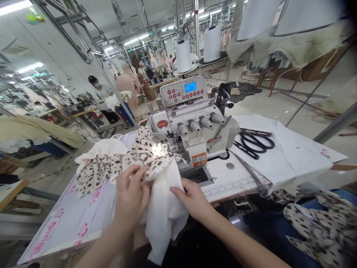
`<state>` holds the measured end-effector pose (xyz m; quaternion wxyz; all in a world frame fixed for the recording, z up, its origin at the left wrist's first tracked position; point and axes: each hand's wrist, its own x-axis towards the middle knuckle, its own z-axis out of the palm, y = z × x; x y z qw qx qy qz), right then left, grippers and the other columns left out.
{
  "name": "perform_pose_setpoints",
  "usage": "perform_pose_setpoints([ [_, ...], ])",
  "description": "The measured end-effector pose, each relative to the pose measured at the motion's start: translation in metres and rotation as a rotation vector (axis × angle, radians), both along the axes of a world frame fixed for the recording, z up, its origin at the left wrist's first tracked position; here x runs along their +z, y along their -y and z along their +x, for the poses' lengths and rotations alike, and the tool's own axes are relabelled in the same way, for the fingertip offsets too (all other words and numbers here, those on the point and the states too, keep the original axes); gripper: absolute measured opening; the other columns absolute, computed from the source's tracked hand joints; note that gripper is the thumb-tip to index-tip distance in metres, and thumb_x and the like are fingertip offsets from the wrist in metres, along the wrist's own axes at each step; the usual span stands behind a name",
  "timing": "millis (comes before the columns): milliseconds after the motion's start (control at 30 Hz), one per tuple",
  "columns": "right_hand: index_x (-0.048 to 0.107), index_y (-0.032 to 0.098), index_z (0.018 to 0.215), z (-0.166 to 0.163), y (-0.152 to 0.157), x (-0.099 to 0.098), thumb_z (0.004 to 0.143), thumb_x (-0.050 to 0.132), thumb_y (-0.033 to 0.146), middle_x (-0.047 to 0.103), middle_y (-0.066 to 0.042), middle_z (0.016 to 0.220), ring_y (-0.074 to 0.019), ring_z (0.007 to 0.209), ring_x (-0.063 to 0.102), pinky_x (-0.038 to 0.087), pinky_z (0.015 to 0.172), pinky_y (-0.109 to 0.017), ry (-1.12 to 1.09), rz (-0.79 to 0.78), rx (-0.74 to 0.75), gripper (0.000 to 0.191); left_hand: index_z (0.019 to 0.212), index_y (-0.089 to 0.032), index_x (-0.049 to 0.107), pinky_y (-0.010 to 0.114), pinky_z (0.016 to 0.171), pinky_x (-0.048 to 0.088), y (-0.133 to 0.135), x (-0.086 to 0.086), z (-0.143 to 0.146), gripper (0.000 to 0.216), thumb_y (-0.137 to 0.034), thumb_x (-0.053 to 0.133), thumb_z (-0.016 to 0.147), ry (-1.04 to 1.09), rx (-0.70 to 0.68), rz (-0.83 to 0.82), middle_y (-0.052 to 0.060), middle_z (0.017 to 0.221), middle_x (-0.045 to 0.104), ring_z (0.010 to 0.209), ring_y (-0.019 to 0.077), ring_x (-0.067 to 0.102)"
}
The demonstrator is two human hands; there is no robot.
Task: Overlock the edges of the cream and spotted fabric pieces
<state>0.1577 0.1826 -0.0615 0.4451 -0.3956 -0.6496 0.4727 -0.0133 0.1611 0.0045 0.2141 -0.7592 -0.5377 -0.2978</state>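
A cream fabric piece with a leopard-print side lies on the sewing table and runs under the presser foot of a white overlock sewing machine. My left hand rests flat on the fabric, fingers spread and pointing toward the needle. My right hand presses the white edge of the fabric just in front of the machine's bed, its fingers curled onto the cloth. The white part of the fabric hangs over the table's front edge toward me.
Black scissors lie right of the machine on white paper. A ruler strip runs along the table front. More leopard fabric is piled at lower right. Thread cones stand behind. A person works at a far table.
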Motion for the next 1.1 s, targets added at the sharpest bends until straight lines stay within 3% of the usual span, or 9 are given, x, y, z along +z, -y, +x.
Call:
perform_pose_setpoints([
  [167, 0.059, 0.016, 0.074, 0.000, 0.009, 0.002, 0.079, 0.052, 0.028, 0.063, -0.003, 0.072, -0.0201, 0.069, 0.057, 0.042, 0.063, -0.028, -0.010, -0.102, 0.018, 0.015, 0.103, -0.014, 0.049, 0.034, 0.078, 0.045, 0.012, 0.006, -0.030, 0.024, -0.008, 0.038, 0.082, -0.045, 0.001, -0.081, 0.009, 0.091, 0.055, 0.087, 0.0188, 0.053],
  [333, 0.060, 0.019, 0.097, -0.027, 0.017, 0.007, 0.076, 0.054, 0.020, 0.066, -0.004, 0.092, -0.0238, 0.087, 0.059, 0.046, 0.076, -0.034, -0.198, -0.134, 0.057, 0.022, 0.101, -0.017, 0.049, 0.021, 0.048, 0.042, 0.034, 0.038, 0.006, 0.020, -0.019, 0.035, 0.087, -0.207, -0.117, -0.152, 0.001, 0.066, 0.059, 0.055, 0.0121, 0.056],
  [467, 0.062, 0.020, 0.094, -0.046, 0.024, 0.003, 0.073, 0.053, 0.014, 0.067, -0.003, 0.090, -0.0228, 0.089, 0.060, 0.048, 0.078, -0.032, -0.365, -0.131, 0.134, 0.024, 0.114, -0.010, 0.042, 0.024, 0.039, 0.040, 0.039, 0.030, 0.029, 0.035, -0.032, 0.036, 0.088, -0.334, -0.147, -0.238, 0.000, 0.055, 0.056, 0.044, 0.0153, 0.054],
  [600, 0.055, 0.017, 0.107, -0.030, 0.027, -0.010, 0.076, 0.050, 0.014, 0.063, -0.007, 0.098, -0.0225, 0.092, 0.058, 0.046, 0.082, -0.036, -0.172, -0.006, -0.026, 0.032, 0.105, -0.013, 0.048, 0.025, 0.050, 0.046, 0.036, 0.012, 0.019, 0.023, -0.020, 0.038, 0.086, -0.301, -0.185, -0.199, 0.005, 0.070, 0.060, 0.058, 0.0154, 0.058],
  [733, 0.043, 0.020, 0.124, -0.004, 0.019, -0.012, 0.078, 0.049, 0.013, 0.045, -0.013, 0.119, -0.0250, 0.110, 0.043, 0.038, 0.093, -0.044, 0.044, 0.464, -0.334, 0.047, 0.097, -0.014, 0.051, 0.027, 0.060, 0.047, 0.036, 0.015, 0.017, 0.019, -0.008, 0.047, 0.079, -0.252, -0.342, -0.155, 0.004, 0.069, 0.055, 0.066, 0.0153, 0.053],
  [867, 0.059, 0.026, 0.106, 0.003, 0.005, 0.008, 0.082, 0.046, 0.012, 0.055, -0.006, 0.109, -0.0239, 0.111, 0.041, 0.036, 0.093, -0.042, 0.155, 0.802, -0.301, 0.030, 0.090, -0.012, 0.048, 0.040, 0.087, 0.043, 0.026, 0.017, 0.027, 0.019, -0.003, 0.051, 0.072, -0.198, -0.406, -0.176, 0.014, 0.106, 0.051, 0.103, 0.0242, 0.047],
  [933, 0.062, 0.025, 0.096, 0.003, 0.002, 0.019, 0.083, 0.045, 0.011, 0.062, -0.003, 0.096, -0.0218, 0.106, 0.045, 0.038, 0.090, -0.040, 0.139, 0.850, -0.237, 0.025, 0.099, -0.009, 0.046, 0.045, 0.093, 0.038, 0.015, 0.012, 0.029, 0.031, -0.005, 0.050, 0.069, -0.170, -0.316, -0.185, 0.017, 0.118, 0.043, 0.112, 0.0279, 0.040],
  [1000, 0.063, 0.024, 0.091, 0.002, 0.001, 0.026, 0.083, 0.045, 0.010, 0.065, -0.002, 0.090, -0.0201, 0.102, 0.048, 0.039, 0.089, -0.038, 0.083, 0.853, -0.216, 0.024, 0.110, -0.008, 0.045, 0.045, 0.089, 0.040, 0.003, 0.008, 0.029, 0.043, -0.004, 0.048, 0.067, -0.174, -0.212, -0.152, 0.015, 0.114, 0.047, 0.105, 0.0272, 0.043],
  [1100, 0.060, 0.022, 0.092, 0.003, 0.000, 0.024, 0.081, 0.050, 0.015, 0.060, -0.005, 0.100, -0.0211, 0.102, 0.048, 0.039, 0.088, -0.039, -0.022, 0.674, -0.319, 0.016, 0.108, -0.010, 0.051, 0.039, 0.080, 0.043, -0.010, 0.009, 0.026, 0.038, -0.004, 0.047, 0.070, -0.197, -0.168, -0.120, 0.011, 0.100, 0.053, 0.091, 0.0231, 0.047],
])
